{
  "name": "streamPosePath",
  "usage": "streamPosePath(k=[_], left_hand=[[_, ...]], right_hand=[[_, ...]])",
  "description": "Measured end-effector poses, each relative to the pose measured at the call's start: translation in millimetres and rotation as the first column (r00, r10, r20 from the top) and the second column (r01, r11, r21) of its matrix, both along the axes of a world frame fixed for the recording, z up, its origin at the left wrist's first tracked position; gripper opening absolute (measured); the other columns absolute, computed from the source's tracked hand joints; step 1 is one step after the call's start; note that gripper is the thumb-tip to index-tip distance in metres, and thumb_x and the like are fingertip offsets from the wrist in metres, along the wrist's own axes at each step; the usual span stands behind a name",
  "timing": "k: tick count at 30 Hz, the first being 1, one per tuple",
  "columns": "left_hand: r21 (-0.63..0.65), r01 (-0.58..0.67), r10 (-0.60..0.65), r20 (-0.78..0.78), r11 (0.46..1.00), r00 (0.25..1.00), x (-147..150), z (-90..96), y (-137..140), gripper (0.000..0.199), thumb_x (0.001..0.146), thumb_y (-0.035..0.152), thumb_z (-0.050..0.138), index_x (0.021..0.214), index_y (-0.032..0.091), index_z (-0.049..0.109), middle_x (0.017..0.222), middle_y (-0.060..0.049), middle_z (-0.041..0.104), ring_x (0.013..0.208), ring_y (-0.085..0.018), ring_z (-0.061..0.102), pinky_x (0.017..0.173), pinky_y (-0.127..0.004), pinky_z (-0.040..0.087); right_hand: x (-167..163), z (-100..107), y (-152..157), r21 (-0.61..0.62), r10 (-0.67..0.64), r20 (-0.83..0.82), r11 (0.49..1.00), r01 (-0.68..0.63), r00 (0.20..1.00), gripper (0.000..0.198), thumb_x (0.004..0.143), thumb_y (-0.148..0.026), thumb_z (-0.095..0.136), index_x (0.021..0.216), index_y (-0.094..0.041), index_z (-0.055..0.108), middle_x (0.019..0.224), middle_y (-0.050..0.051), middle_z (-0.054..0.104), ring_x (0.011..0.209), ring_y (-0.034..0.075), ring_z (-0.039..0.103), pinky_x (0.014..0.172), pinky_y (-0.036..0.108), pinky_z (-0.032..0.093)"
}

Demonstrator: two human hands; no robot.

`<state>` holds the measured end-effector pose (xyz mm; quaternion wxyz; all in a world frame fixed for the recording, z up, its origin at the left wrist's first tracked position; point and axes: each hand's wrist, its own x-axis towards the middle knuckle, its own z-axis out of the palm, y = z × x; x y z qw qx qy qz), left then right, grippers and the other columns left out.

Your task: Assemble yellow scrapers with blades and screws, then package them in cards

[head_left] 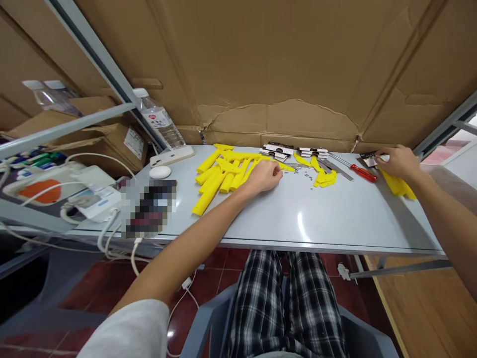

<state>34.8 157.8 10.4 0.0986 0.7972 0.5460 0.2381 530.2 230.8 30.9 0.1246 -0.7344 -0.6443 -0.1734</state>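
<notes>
My left hand [265, 176] rests on the table with its fingers curled in. It lies against the right end of a pile of yellow plastic handles [209, 191], some with T-shaped heads. Whatever its fingers may hold is hidden. At the right end of the table, my right hand [400, 161] pinches a black-and-white packaging card [368, 158]. Yellow plastic pieces [397, 185] lie just under that hand. Between the hands are flat yellow parts [325, 178], thin metal blades [340, 169], small scattered metal bits [308, 176] and a red-handled screwdriver [363, 173].
More packaging cards [276, 150] lie along the back edge, against a cardboard wall [298, 69]. On the left are a water bottle [162, 122], a white round case [160, 172], a blurred phone [151, 209] and a power strip with cables [99, 201]. Metal shelf posts [106, 59] frame the table.
</notes>
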Motion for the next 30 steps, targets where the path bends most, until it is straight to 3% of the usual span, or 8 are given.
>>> streamPosePath(k=[2,4,8,11,14,22,26,30], left_hand=[[0.005,0.005,-0.005,0.015,1.0,1.0,0,-1.3,1,0.024,0.094,0.029,0.059,0.098,0.018,0.08,0.099,-0.01,0.082,0.094,-0.028,0.073,0.091,-0.039,0.056],[0.008,0.01,-0.011,0.031,1.0,0.999,-1,-3.1,2,0.023,0.094,0.028,0.059,0.096,0.019,0.08,0.098,-0.009,0.082,0.093,-0.027,0.073,0.091,-0.038,0.056],[0.008,-0.001,0.001,0.035,1.0,0.999,-2,-4.0,4,0.022,0.093,0.028,0.06,0.095,0.019,0.08,0.097,-0.009,0.082,0.091,-0.026,0.074,0.092,-0.038,0.056],[0.009,0.0,0.0,0.021,1.0,1.0,-2,-1.6,2,0.022,0.092,0.027,0.06,0.093,0.019,0.08,0.096,-0.009,0.082,0.091,-0.026,0.074,0.09,-0.037,0.056],[0.006,0.013,-0.013,0.017,1.0,1.0,-2,0.4,0,0.021,0.091,0.026,0.06,0.092,0.019,0.079,0.096,-0.009,0.082,0.09,-0.026,0.074,0.088,-0.037,0.056],[0.0,-0.004,0.004,-0.007,1.0,1.0,-3,0.7,2,0.024,0.092,0.029,0.058,0.094,0.019,0.08,0.099,-0.008,0.083,0.093,-0.027,0.074,0.095,-0.039,0.056],[-0.023,-0.007,0.006,-0.026,1.0,1.0,-2,6.0,-1,0.026,0.094,0.027,0.056,0.096,0.018,0.08,0.099,-0.009,0.082,0.092,-0.027,0.074,0.093,-0.039,0.057],[-0.017,-0.002,0.001,-0.033,1.0,0.999,-1,10.1,-4,0.027,0.094,0.028,0.054,0.095,0.018,0.079,0.101,-0.009,0.083,0.093,-0.027,0.074,0.091,-0.037,0.056]], right_hand=[[-32,2,-6,0.07,0.026,-0.053,0.997,-0.022,0.998,0.036,0.098,-0.041,0.063,0.126,-0.025,0.079,0.126,0.024,0.067,0.11,0.03,0.057,0.083,0.041,0.036],[-76,6,-11,0.115,0.166,-0.097,0.981,-0.155,0.981,0.036,0.098,-0.039,0.059,0.126,-0.024,0.077,0.13,0.022,0.066,0.119,0.032,0.054,0.091,0.043,0.04],[-164,6,-16,0.185,0.405,-0.168,0.908,-0.375,0.899,0.034,0.097,-0.04,0.059,0.117,-0.021,0.077,0.125,0.017,0.065,0.122,0.033,0.053,0.104,0.049,0.043],[-201,-7,-17,0.204,0.489,-0.211,0.869,-0.451,0.846,0.032,0.097,-0.042,0.056,0.11,-0.022,0.077,0.123,0.015,0.066,0.121,0.034,0.054,0.104,0.051,0.045],[-202,-18,-18,0.161,0.503,-0.217,0.863,-0.478,0.836,0.034,0.097,-0.045,0.055,0.108,-0.022,0.077,0.123,0.016,0.066,0.12,0.036,0.055,0.101,0.053,0.047],[-144,-17,-8,0.171,0.375,-0.257,0.925,-0.34,0.891,0.04,0.098,-0.043,0.05,0.112,-0.019,0.079,0.123,0.017,0.07,0.119,0.037,0.06,0.11,0.053,0.046],[-136,-18,-3,0.075,0.332,-0.253,0.943,-0.324,0.909,0.037,0.095,-0.04,0.053,0.108,-0.019,0.08,0.116,0.015,0.075,0.109,0.033,0.066,0.102,0.046,0.05],[-137,-16,-1,-0.011,0.367,-0.227,0.925,-0.379,0.902,0.035,0.094,-0.04,0.055,0.106,-0.019,0.081,0.11,0.012,0.078,0.101,0.028,0.07,0.093,0.038,0.05]])
